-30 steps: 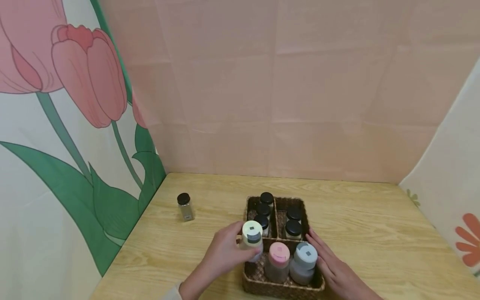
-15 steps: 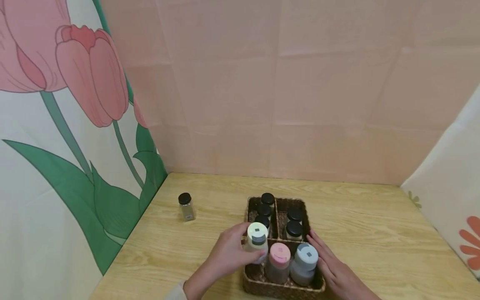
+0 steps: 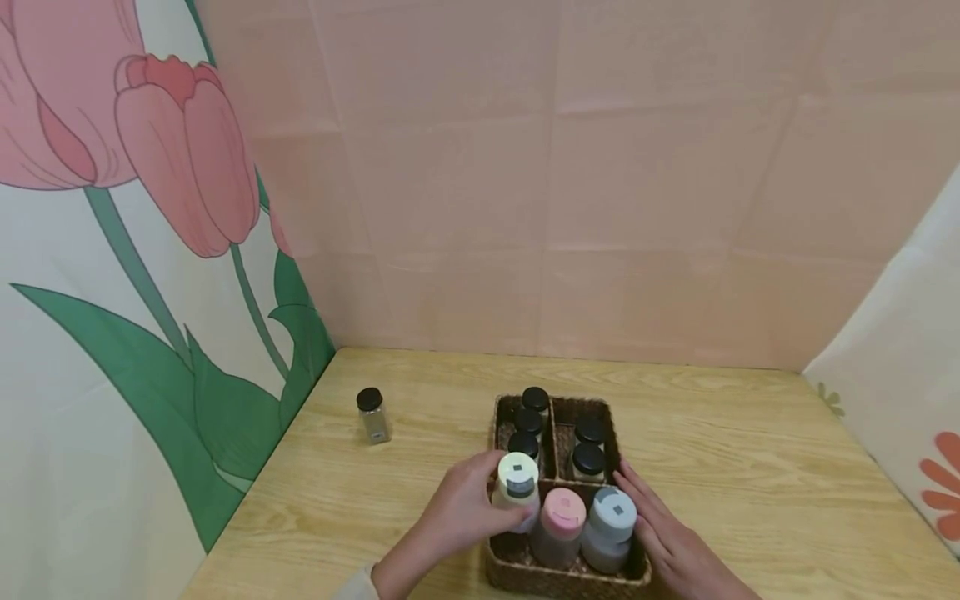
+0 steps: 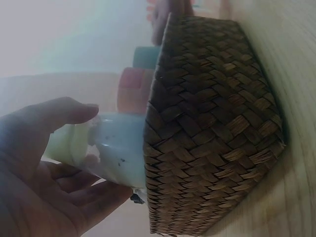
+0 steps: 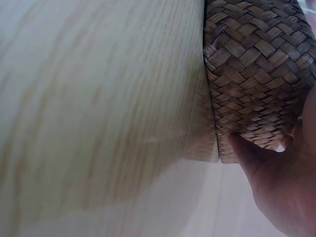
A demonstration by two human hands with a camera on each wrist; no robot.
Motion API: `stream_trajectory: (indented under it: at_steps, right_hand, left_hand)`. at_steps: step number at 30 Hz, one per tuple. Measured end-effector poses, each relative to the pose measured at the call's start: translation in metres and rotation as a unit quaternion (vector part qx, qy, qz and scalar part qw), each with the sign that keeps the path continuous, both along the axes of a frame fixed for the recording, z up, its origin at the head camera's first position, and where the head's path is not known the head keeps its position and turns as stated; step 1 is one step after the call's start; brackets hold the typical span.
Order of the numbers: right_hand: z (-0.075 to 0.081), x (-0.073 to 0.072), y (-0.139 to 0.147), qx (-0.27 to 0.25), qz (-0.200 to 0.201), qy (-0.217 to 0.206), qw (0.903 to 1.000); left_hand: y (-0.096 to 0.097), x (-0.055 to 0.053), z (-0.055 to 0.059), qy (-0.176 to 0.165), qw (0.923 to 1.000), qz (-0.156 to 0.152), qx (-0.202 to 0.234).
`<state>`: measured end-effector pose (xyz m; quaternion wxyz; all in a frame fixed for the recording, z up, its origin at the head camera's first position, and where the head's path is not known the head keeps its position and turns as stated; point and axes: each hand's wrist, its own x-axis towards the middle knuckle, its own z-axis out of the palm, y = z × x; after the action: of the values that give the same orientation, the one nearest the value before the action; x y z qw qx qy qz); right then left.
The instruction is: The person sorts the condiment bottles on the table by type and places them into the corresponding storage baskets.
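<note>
My left hand (image 3: 463, 510) grips a jar with a pale yellow-green lid (image 3: 518, 477), thumb on one side and fingers on the other. In the left wrist view this jar's clear body (image 4: 121, 140) dips behind the rim of the woven basket (image 4: 212, 118); its base is hidden. It stands over the left end of the front compartment, beside a pink-lidded jar (image 3: 559, 537) and a blue-lidded jar (image 3: 607, 537). My right hand (image 3: 675, 546) rests against the basket's right side with fairly straight fingers. In the right wrist view, its thumb (image 5: 244, 153) touches the weave.
Two rear compartments of the basket hold several black-lidded jars, such as a jar (image 3: 588, 460) on the right. Another black-lidded jar (image 3: 373, 417) stands alone on the wooden table (image 3: 712, 425) to the left. A pink cloth (image 3: 525, 208) hangs behind the table.
My left hand has carried the yellow-green-lidded jar slightly right and down into the left end of the front compartment. My right hand has stayed at the basket's side.
</note>
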<state>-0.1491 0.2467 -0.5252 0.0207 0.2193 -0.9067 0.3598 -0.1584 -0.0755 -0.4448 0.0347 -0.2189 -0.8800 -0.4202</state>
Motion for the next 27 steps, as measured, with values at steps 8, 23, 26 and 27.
stream_trajectory:
  at_steps: [8, 23, 26, 27]
  right_hand:
    - [0.0, 0.001, -0.001, 0.0, -0.001, -0.002, 1.0]
    - [0.005, 0.001, -0.002, -0.001, -0.004, -0.017, 0.9998]
    - [0.005, 0.001, -0.002, -0.006, 0.005, -0.008, 0.9999]
    - [0.004, 0.001, -0.002, -0.007, 0.009, -0.002, 0.9999]
  left_hand:
    - [0.0, -0.002, -0.007, -0.009, 0.9999, -0.002, -0.014]
    - [0.002, -0.011, -0.021, 0.016, 0.997, -0.018, -0.074]
    - [0.002, -0.013, -0.023, 0.02, 0.9962, -0.02, -0.082]
    - [0.002, -0.013, -0.023, 0.022, 0.9958, -0.021, -0.086]
